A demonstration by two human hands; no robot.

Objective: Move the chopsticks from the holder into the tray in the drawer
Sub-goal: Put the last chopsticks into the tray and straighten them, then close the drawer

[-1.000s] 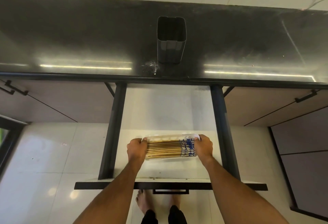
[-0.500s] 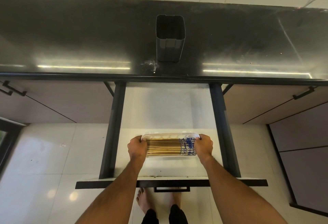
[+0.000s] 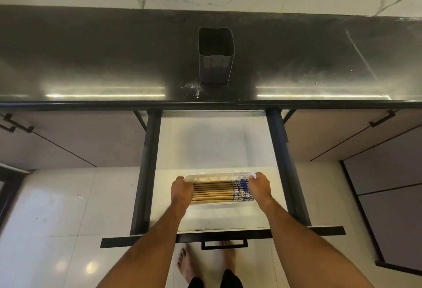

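While hands hold tray [image 3: 218,176], chopsticks [image 3: 213,191] lie crosswise (blue ends right)

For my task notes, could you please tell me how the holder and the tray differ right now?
The holder is dark, tall and upright on the countertop; the tray is pale, shallow and flat in the drawer. The holder looks empty, while the tray carries the chopsticks. Nothing touches the holder; the left hand and right hand grip the tray's ends.
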